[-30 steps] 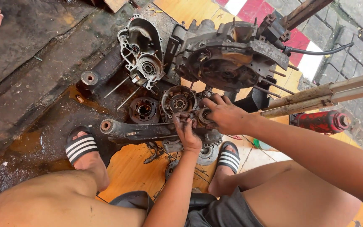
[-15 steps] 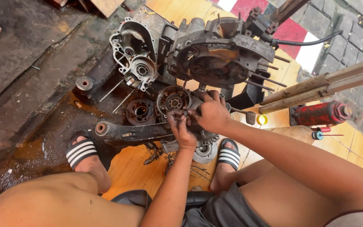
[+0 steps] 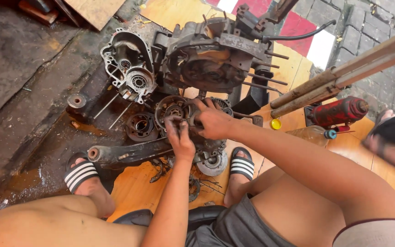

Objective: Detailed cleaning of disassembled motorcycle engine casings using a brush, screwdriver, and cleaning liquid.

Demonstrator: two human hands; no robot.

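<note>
Left hand [image 3: 179,137] curled, fingertips pinched together on a small dark part at the rim of the round greasy grey metal gear assembly [image 3: 175,112]; exact part too small to tell. Right hand [image 3: 213,121] closed over the same assembly from the right, fingers wrapped on its dark oily body. Assembly lying on the oil-stained floor [image 3: 37,132], between two striped black-and-white sandals [image 3: 79,174]. Just beyond, large grey engine crankcase [image 3: 206,59], studs jutting right. Dark metal arm [image 3: 124,153] just left of the hands. Red cylindrical bottle jack [image 3: 339,112] well apart to the right. Crowded near the hands; open room on the wet concrete to the left.
</note>
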